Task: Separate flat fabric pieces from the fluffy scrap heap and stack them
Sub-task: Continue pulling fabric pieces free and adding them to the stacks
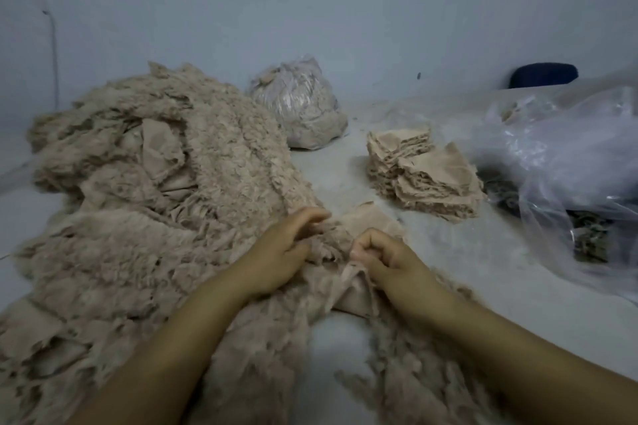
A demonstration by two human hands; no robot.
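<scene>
The fluffy scrap heap (145,203) of beige fleece covers the left and near part of the pale floor (345,148). At the heap's right edge, the left hand (279,252) grasps a tuft of fleece with curled fingers. Just right of it, the right hand (383,259) pinches the frayed edge of a flat fabric piece (359,293) lying against the heap. Right of the heap, across a strip of bare floor, sits the stack of flat pieces (424,176). Beyond the heap's far edge stands a stuffed clear bag (300,107). Loose plastic sheeting (566,155) lies just right of the stack.
</scene>
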